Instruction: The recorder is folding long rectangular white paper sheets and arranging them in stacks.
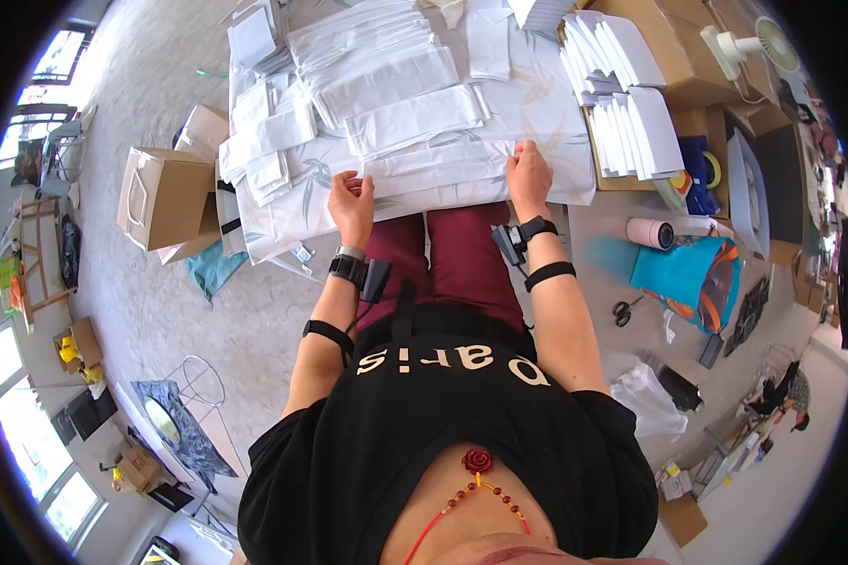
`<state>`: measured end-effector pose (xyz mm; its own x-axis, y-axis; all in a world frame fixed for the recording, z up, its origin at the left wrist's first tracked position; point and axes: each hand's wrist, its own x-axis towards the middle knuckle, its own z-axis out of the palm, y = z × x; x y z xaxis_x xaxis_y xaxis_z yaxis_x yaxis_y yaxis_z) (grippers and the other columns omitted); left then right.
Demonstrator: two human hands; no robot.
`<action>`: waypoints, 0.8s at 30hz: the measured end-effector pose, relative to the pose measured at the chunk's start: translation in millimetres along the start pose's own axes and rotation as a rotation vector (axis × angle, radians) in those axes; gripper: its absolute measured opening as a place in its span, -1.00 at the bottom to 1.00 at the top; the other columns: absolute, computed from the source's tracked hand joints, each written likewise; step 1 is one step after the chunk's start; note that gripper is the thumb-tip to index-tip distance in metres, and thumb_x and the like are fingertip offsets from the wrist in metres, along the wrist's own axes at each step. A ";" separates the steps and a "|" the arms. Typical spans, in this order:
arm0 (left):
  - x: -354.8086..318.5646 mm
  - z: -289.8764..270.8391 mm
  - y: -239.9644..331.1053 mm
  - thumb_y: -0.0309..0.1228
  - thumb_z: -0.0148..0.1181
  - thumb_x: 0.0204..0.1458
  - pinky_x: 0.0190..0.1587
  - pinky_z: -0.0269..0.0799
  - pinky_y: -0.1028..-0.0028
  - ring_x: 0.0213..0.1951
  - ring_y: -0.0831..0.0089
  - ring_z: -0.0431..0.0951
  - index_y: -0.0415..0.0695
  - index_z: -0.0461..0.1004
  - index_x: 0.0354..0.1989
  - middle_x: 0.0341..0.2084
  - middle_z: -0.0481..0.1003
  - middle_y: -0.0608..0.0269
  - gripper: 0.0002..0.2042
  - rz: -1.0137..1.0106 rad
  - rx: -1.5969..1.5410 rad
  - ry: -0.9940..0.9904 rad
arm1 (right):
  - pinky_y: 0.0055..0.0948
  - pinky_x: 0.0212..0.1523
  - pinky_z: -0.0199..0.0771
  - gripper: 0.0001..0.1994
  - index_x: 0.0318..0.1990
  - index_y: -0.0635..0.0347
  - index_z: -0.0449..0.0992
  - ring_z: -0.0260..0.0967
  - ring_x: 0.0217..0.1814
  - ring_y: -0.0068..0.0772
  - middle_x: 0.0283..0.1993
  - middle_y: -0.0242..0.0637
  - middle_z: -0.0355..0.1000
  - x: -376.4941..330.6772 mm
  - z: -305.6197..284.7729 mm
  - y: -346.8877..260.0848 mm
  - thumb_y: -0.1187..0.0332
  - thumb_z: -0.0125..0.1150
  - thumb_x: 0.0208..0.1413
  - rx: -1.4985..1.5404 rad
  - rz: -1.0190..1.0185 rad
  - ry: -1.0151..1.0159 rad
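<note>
My left hand rests on the near edge of a long white paper bag lying flat on the table cloth, fingers curled on the bag's left end. My right hand presses on the same bag's right end, fingers spread flat. Several more flat white paper bags are piled just beyond it. Each of my wrists carries a black band with a small device.
Stacks of folded white bags stand on cardboard at the right. A brown carton sits left of the table on the floor. A small white fan, a pink roll, a teal bag and scissors lie to the right.
</note>
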<state>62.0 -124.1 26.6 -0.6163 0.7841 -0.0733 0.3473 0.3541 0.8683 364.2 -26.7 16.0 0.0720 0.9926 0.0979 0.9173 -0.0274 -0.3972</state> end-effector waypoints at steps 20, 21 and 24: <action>0.6 1.7 -1.4 -0.40 0.41 0.10 -0.26 0.58 0.42 -0.40 0.44 0.64 -0.29 0.51 -0.08 -0.40 0.64 0.15 -0.70 0.029 0.021 -0.001 | -0.07 -0.15 0.56 -0.71 -0.03 0.15 0.46 0.60 -0.20 -0.03 -0.29 -0.23 0.60 8.8 -5.6 9.8 0.45 0.30 0.08 0.154 -0.028 -0.030; 0.6 1.5 -1.4 -0.40 0.41 0.10 -0.26 0.58 0.42 -0.40 0.44 0.64 -0.29 0.51 -0.08 -0.40 0.64 0.15 -0.70 0.029 0.021 0.000 | -0.07 -0.15 0.56 -0.71 -0.03 0.15 0.46 0.60 -0.20 -0.03 -0.29 -0.23 0.60 9.3 -7.1 8.6 0.45 0.30 0.08 0.154 -0.029 -0.030; 0.5 3.2 -1.3 -0.40 0.41 0.10 -0.26 0.58 0.42 -0.40 0.44 0.64 -0.29 0.52 -0.09 -0.40 0.64 0.16 -0.71 0.044 0.023 0.011 | -0.08 -0.14 0.56 -0.69 0.00 0.15 0.45 0.60 -0.19 -0.03 -0.28 -0.23 0.59 10.8 -9.4 10.7 0.47 0.30 0.08 0.154 -0.041 -0.048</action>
<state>63.5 -122.5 23.9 -0.6076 0.7937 -0.0295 0.3903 0.3307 0.8592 378.4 -17.5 21.4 0.0142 0.9971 0.0748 0.8477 0.0277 -0.5298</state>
